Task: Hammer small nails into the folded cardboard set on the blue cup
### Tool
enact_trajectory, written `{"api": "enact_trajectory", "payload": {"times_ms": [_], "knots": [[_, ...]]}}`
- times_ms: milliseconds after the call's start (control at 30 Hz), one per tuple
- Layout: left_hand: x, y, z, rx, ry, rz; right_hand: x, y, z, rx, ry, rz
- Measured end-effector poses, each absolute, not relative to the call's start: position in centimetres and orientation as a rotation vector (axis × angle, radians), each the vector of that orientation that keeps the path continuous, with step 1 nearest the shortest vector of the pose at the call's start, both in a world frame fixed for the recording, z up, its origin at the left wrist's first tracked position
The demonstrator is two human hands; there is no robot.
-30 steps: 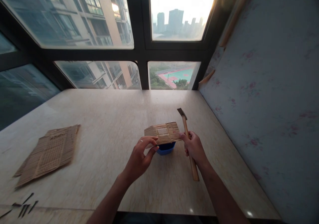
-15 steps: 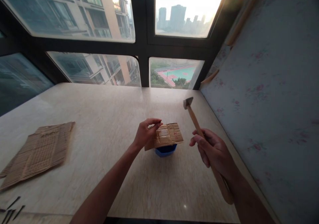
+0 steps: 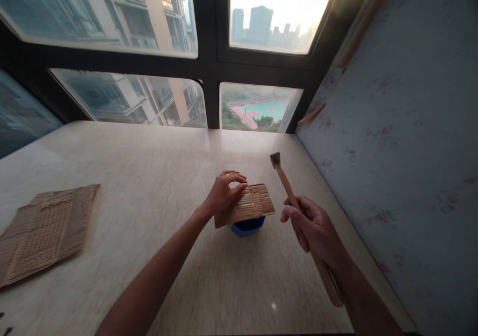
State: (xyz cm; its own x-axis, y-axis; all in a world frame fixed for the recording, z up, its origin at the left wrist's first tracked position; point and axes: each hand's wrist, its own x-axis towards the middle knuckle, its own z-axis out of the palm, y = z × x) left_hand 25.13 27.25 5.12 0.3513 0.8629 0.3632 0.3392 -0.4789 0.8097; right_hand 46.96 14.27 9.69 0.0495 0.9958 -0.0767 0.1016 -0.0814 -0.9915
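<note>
The left hand [image 3: 224,192] has dropped, fingers bunched together, onto the small brown corrugated cardboard piece [image 3: 257,202] covering the round blue plastic bowl [image 3: 247,227]. The right hand [image 3: 317,229] clamps the wooden-handled hammer [image 3: 286,179], raised and not yet touching the cardboard.

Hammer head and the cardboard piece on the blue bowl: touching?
Apart. The head view shows the hammer head raised, tabletop visible between it and the cardboard piece.

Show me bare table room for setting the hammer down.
Bare table lies between the flat cardboard sheet and the left hand, and back toward the windows. Crowded: the blue bowl, its cardboard cover, the right hand with the hammer.
</note>
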Motion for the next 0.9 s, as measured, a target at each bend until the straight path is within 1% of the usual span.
{"api": "enact_trajectory", "payload": {"times_ms": [533,733,900], "knots": [[26.4,27.0,3.9,1.976,1.198,1.151,46.9,13.9,8.3,-1.448,-1.170,1.217],[26.2,26.9,3.9,2.008,1.215,1.212,46.9,14.1,8.6,-1.461,-1.179,1.219],[26.2,27.2,4.0,1.986,1.191,1.196,46.5,14.4,8.9,-1.471,-1.202,1.211]]}}
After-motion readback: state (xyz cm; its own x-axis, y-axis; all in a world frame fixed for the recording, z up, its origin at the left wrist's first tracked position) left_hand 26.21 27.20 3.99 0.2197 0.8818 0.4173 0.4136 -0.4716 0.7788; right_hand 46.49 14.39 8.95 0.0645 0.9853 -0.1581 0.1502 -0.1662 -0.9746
